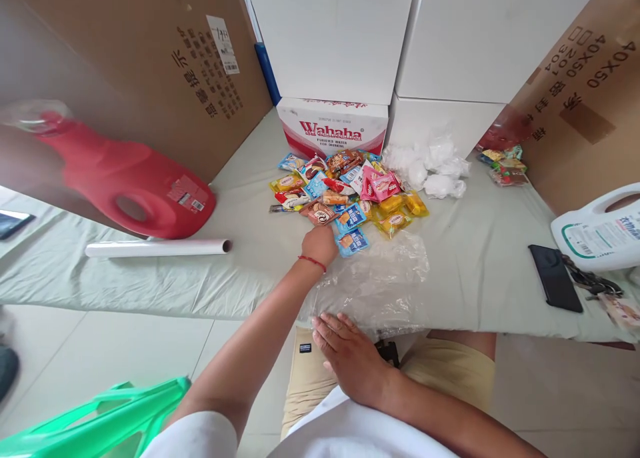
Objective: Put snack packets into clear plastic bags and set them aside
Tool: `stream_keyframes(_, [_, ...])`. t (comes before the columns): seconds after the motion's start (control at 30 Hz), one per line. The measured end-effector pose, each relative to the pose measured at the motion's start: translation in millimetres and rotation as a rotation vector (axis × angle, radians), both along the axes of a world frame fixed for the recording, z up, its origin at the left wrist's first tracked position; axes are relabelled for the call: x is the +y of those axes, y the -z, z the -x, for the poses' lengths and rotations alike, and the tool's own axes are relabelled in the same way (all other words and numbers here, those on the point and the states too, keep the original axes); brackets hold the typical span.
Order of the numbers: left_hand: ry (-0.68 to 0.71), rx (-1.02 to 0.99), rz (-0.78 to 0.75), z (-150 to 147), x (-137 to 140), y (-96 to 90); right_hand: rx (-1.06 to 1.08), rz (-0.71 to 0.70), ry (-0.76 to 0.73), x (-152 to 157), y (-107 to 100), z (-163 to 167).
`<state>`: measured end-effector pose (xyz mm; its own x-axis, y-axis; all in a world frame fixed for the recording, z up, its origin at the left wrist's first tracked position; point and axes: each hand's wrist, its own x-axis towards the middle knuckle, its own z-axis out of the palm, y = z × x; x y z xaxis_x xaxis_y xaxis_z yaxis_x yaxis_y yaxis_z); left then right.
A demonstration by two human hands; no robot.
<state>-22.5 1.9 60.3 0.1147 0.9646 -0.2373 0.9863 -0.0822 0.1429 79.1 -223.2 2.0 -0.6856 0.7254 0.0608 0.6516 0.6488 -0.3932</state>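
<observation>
My left hand [321,244], a red cord on its wrist, reaches to the near side of a heap of wrapped snacks [340,185]. Its fingers are curled at a brown snack packet [318,213] and seem to grip its lower edge; the fingertips are hidden. Just right of that hand lie blue snack packets [353,242]. A clear plastic bag [373,278] is spread flat between the heap and the table's front edge. Over my lap, my right hand [347,351] is open with fingers stretched out, the tips at the bag's near left corner.
A red jug [145,185] and a white roll [157,247] lie to the left. Behind the heap stand a Wahaha carton [333,126] and white boxes. Crumpled clear bags [430,165] sit right of it. Farther right are a phone [555,278], keys and a white bottle [600,228].
</observation>
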Motion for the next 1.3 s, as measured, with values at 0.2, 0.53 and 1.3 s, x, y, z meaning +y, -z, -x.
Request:
stream_keyframes(0.2, [0.026,-0.056,-0.033,-11.7,-10.2,5.2,0.010,0.074,0.050,5.2,-14.9,8.2])
stream_keyframes(0.53, [0.033,-0.107,-0.180,5.0,-32.9,30.8,0.021,0.175,0.073,12.1,-26.4,5.8])
stream_keyframes(1.3, [0.130,-0.136,-0.311,23.8,-42.9,62.4,-0.195,-0.124,0.770,29.7,19.8,-138.9])
